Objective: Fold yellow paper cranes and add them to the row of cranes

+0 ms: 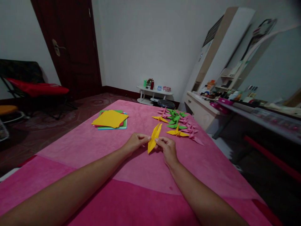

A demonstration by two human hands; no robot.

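A folded yellow paper piece point(154, 138), long and pointed with two tips at its far end, is held between both my hands above the pink cloth point(98, 163). My left hand point(135, 142) pinches its left edge with fingers closed. My right hand point(167, 148) pinches its right edge, fingers also closed. Just beyond my right hand lies a group of finished paper cranes point(177, 124) in yellow, green and pink.
A stack of coloured paper sheets point(110, 119), yellow on top, lies at the far left of the cloth. A dark door point(68, 47) and a chair with a red cushion point(35, 88) stand at left. A white low shelf point(154, 92) and a cluttered desk point(223, 103) are at right.
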